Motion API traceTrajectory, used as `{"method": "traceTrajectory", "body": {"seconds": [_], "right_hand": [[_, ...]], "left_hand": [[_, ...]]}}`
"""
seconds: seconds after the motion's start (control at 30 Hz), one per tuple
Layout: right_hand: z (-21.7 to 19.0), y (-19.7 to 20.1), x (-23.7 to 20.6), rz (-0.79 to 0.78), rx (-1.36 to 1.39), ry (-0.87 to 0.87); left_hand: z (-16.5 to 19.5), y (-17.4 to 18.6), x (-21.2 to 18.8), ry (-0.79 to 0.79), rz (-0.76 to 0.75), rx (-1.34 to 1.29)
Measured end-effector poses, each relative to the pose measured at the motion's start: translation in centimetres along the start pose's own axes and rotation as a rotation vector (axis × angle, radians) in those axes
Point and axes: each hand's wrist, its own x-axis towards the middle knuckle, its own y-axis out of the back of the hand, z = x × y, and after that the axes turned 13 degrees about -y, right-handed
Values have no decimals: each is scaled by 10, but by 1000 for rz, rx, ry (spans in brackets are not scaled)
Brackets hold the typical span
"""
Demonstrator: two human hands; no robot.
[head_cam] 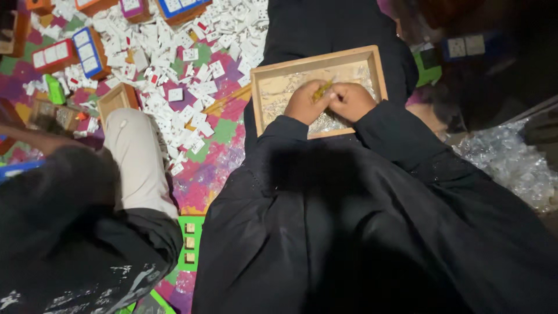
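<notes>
**Small brass-yellow piece pinched between both hands over the wooden tray**

Nearest, at the bottom of the frame: black sleeves and a black robe filling the lower centre and right. At lower left, another person's dark sleeve [64, 192] and a beige-clad knee [136, 157], kept apart from the work.

At upper centre, resting on the lap: a shallow rectangular pale-wood tray [372, 61], its floor strewn with small silvery metal parts [285, 93]. Over the tray's near edge, left hand [303, 103] and right hand [350, 101] touching each other, fingers curled inward. Between them, a thin brass-yellow metal piece [321, 90], its tip sticking up and to the right. Grip of each hand pressed together on that piece, left at the lower end, right just beside it; exact finger placement hidden by the knuckles.

Judged by looks: light, stiff, narrow, likely smooth and easy to let slip; best taken by fingertip pinch near the middle or at both ends, not by the palm. Silvery parts likely just as light and prone to scatter.

Farther off, at upper left: a colourful patterned floor mat [218, 131] carrying a spread of small white plastic tiles [174, 93] and red, blue and wooden boxes [87, 49]. At right edge: a heap of clear shiny bits [511, 160].
</notes>
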Motion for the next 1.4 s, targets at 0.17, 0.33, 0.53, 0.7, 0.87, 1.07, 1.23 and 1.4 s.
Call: {"method": "traceTrajectory", "body": {"seconds": [0.17,0.33,0.53,0.7,0.87,1.07,1.23,1.4], "right_hand": [[0,-1,-4,-1,6,-152],[7,-6,3,-41,288,-243],[19,-4,8,-57,260,-252],[21,-1,14,-117,375,-330],[29,-1,18,-162,435,-332],[32,-3,22,-180,500,-214],[25,-4,23,-186,515,-320],[24,-7,18,-164,453,-348]], "left_hand": [[-11,0,1,227,-31,-194],[-17,0,-3,201,4,-51],[-17,0,0,77,26,-111],[-16,3,5,107,5,0],[-9,3,4,67,-19,114],[-4,3,5,101,-34,199],[-8,7,7,155,-91,125],[0,2,4,116,20,342]]}}
